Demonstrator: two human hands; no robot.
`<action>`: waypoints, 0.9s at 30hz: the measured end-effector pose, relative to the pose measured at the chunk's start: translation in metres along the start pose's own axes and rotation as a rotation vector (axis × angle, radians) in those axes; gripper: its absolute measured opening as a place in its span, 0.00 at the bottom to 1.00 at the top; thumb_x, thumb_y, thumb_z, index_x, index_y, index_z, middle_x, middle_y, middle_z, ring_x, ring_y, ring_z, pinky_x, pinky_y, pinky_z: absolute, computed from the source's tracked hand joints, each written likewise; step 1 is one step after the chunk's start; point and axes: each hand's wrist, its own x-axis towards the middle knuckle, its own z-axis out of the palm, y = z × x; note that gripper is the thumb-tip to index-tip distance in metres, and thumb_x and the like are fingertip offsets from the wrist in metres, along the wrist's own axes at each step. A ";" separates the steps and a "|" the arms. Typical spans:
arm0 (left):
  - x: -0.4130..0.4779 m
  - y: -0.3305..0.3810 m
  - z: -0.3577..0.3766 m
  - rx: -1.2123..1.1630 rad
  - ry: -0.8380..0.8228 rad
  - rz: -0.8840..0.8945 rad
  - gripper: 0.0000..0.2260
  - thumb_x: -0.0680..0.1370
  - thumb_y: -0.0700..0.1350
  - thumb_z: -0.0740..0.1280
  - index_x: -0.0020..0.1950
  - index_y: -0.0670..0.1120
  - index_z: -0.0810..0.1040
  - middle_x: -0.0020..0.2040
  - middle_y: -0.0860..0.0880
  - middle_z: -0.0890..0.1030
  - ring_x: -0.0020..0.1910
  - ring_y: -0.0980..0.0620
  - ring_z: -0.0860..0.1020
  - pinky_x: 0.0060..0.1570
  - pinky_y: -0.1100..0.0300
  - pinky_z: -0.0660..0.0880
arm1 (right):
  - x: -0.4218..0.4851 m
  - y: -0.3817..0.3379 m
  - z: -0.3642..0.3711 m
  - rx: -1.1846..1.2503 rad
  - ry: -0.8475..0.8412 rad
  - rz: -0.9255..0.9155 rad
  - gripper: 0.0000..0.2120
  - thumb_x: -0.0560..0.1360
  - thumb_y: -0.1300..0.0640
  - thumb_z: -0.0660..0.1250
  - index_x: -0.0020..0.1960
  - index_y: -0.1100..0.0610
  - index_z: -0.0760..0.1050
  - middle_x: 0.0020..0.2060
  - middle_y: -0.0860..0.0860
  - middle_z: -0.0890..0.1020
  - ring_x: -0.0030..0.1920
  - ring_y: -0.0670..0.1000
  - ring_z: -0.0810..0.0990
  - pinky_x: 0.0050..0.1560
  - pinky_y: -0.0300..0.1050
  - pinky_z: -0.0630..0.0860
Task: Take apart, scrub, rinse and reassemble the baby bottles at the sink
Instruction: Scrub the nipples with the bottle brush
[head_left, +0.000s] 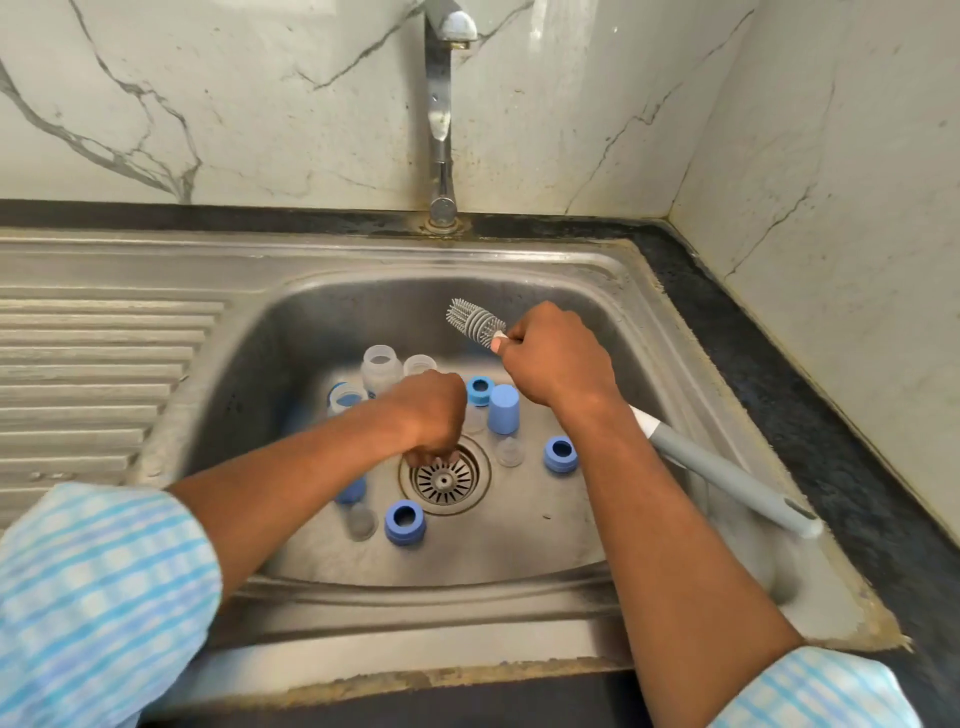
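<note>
Taken-apart bottle parts lie in the steel sink (519, 561). Clear bottle bodies (382, 369) stand at the back left. Blue collar rings (404, 521) are scattered around the drain (445, 480), and a tall blue cap (504, 409) stands upright. Clear nipples (509, 451) sit on the floor. My right hand (558, 358) grips a grey bottle brush (475, 319) just below its bristles, held above the parts. My left hand (431, 415) reaches down to the drain's left edge with fingers curled; whatever is under them is hidden.
The tap (441, 104) stands at the back, its spout above the basin, with no water running. A ribbed draining board (93, 374) is on the left. A dark counter (810, 415) and marble walls close in the right side.
</note>
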 end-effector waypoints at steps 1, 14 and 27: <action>-0.010 -0.010 -0.006 0.050 0.004 -0.015 0.10 0.73 0.39 0.74 0.53 0.38 0.81 0.34 0.43 0.82 0.35 0.45 0.84 0.38 0.52 0.83 | -0.001 -0.001 0.000 -0.006 -0.016 -0.005 0.11 0.78 0.49 0.66 0.42 0.56 0.75 0.36 0.53 0.77 0.38 0.58 0.74 0.39 0.46 0.67; -0.050 -0.053 0.029 0.260 -0.196 -0.080 0.12 0.75 0.42 0.74 0.53 0.42 0.74 0.40 0.46 0.77 0.34 0.48 0.80 0.33 0.58 0.78 | -0.008 -0.010 -0.002 -0.030 -0.100 -0.033 0.20 0.78 0.48 0.67 0.30 0.52 0.67 0.28 0.49 0.71 0.30 0.52 0.69 0.29 0.43 0.61; -0.078 -0.085 -0.024 -1.408 0.359 -0.032 0.02 0.79 0.37 0.68 0.49 0.42 0.80 0.38 0.44 0.80 0.34 0.52 0.79 0.36 0.57 0.82 | -0.017 -0.018 -0.009 0.006 -0.105 -0.168 0.17 0.79 0.47 0.66 0.33 0.52 0.75 0.24 0.47 0.72 0.26 0.49 0.69 0.30 0.43 0.65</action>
